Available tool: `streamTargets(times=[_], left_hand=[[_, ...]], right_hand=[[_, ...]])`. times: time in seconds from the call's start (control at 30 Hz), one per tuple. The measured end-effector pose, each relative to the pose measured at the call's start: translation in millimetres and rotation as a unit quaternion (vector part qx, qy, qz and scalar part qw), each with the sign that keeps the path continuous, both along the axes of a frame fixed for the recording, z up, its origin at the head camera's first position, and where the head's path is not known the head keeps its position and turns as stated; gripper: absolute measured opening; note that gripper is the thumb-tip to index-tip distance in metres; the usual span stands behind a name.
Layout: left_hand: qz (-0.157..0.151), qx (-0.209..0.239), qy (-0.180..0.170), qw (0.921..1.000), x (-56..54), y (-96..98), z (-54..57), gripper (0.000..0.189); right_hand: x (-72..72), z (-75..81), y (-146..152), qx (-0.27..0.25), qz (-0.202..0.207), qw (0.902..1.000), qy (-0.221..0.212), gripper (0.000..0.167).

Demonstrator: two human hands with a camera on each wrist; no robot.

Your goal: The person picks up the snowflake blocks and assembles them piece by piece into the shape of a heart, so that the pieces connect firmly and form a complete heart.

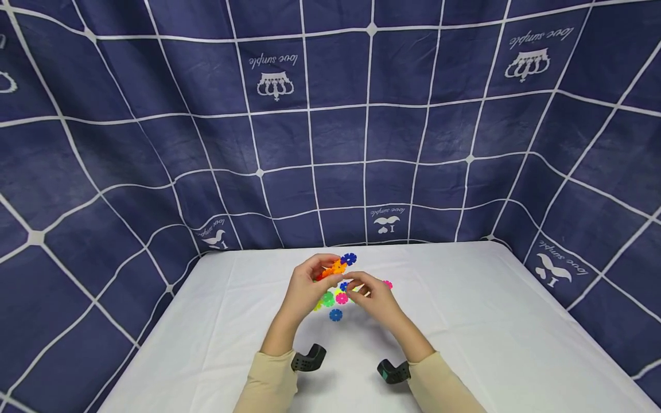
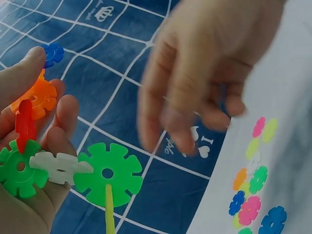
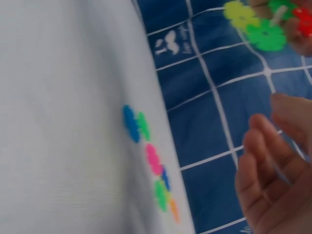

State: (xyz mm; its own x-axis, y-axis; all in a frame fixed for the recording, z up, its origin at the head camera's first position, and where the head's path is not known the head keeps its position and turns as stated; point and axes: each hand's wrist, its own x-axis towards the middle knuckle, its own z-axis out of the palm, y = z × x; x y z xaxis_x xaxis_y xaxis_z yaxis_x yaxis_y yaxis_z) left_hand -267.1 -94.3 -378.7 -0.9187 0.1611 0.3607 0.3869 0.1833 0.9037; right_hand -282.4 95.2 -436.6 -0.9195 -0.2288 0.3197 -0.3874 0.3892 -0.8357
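My left hand (image 1: 304,287) holds a chain of interlocking flower-shaped plastic discs above the table, its fingers curled around the middle. In the left wrist view the chain runs from a blue disc (image 2: 53,54) through an orange disc (image 2: 41,95), a red disc (image 2: 25,124) and a green disc (image 2: 20,168). A white disc (image 2: 61,168), a larger-looking green disc (image 2: 108,174) and a yellow disc (image 2: 110,214) seen edge-on continue it. Just to the right, my right hand (image 1: 376,295) hovers with loosely bent fingers and nothing between them.
Loose discs lie on the white-covered table (image 1: 232,321) below the hands, among them a blue disc (image 1: 335,315), a pink disc (image 1: 342,298) and a green disc (image 1: 327,299). A dark blue checked curtain (image 1: 335,137) surrounds the table's back and sides.
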Motion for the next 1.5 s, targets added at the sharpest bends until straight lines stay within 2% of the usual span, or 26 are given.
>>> streamTargets(times=[0.3, 0.7, 0.93, 1.13, 1.37, 1.5], left_hand=[[0.001, 0.019, 0.005, 0.9998, 1.5, -2.1, 3.6, 0.033], [0.002, 0.026, -0.001, 0.9997, -1.7, -6.1, 2.0, 0.033], [0.000, 0.020, 0.007, 0.9998, -3.4, -6.7, 1.0, 0.038], [0.003, 0.020, 0.004, 0.9998, -1.2, -5.1, 4.1, 0.036], [0.000, 0.028, -0.017, 0.9995, -2.3, -5.3, 2.1, 0.035], [-0.004, 0.030, -0.022, 0.9993, -2.8, -5.7, 0.2, 0.035]], right_hand=[[-6.6, -27.3, -3.8, 0.097, 0.050, 0.9935, -0.031, 0.036], [-13.4, -49.1, -5.5, 0.158, 0.073, 0.9841, -0.034, 0.044], [-13.6, -53.5, -9.3, 0.196, 0.054, 0.9787, -0.027, 0.042], [-10.6, -52.6, -13.4, 0.227, 0.034, 0.9734, 0.002, 0.038], [-8.2, -54.4, -16.5, 0.230, 0.022, 0.9729, 0.008, 0.024], [-6.8, -56.3, -18.6, 0.238, 0.022, 0.9707, 0.024, 0.027]])
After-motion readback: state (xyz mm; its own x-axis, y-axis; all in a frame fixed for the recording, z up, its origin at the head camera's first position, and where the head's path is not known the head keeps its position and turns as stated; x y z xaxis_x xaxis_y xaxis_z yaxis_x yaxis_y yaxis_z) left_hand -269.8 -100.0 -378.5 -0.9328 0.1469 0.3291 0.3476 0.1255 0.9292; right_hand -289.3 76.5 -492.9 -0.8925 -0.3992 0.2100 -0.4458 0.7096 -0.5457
